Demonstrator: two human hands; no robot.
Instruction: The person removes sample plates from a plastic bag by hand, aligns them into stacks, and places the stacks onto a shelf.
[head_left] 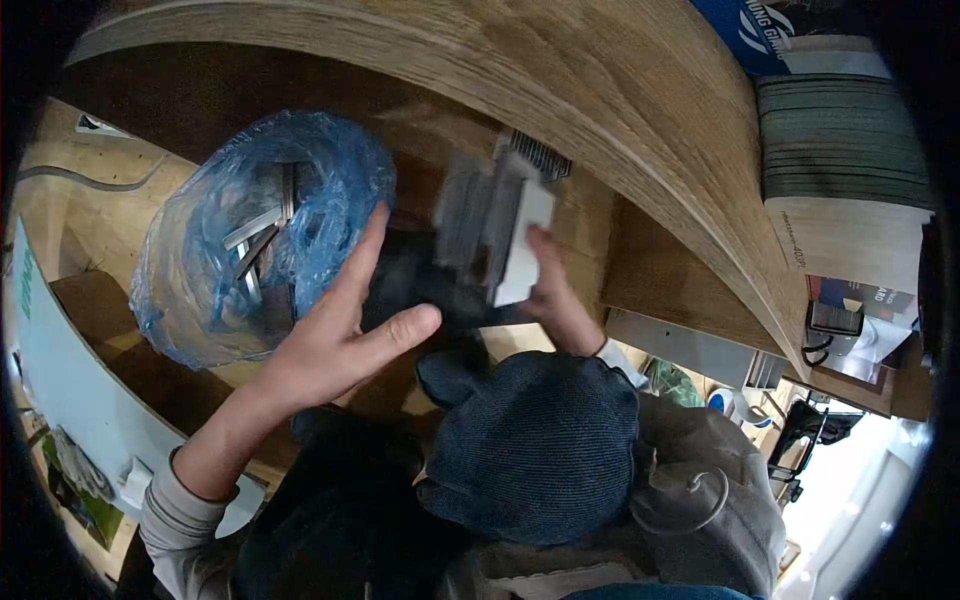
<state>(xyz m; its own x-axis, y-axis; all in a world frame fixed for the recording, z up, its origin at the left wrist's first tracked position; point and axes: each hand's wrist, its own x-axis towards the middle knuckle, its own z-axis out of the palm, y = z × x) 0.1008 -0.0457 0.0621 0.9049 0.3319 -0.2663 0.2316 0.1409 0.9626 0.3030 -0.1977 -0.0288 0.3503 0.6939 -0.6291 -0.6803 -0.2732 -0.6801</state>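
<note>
My left hand (335, 345) has its thumb and fingers apart and holds nothing. It is beside the front right side of a crumpled blue plastic bag (180, 250); whether it touches the bag I cannot tell. Inside the bag's mouth lie several narrow metal-looking strips (255, 245). My right hand (560, 295) grips a stack of flat grey pieces (470, 220) with a white face on its right side. Motion blurs the stack, so its exact kind is unclear. Most of that hand's fingers are hidden behind the stack.
A curved wooden panel edge (600, 120) arches over the work area. A dark ribbed knitted shape (540, 445) blocks the lower middle. At right stands a tall stack of thin sheets (840, 140) above a pale box (850, 235). A pale board (80, 340) leans at left.
</note>
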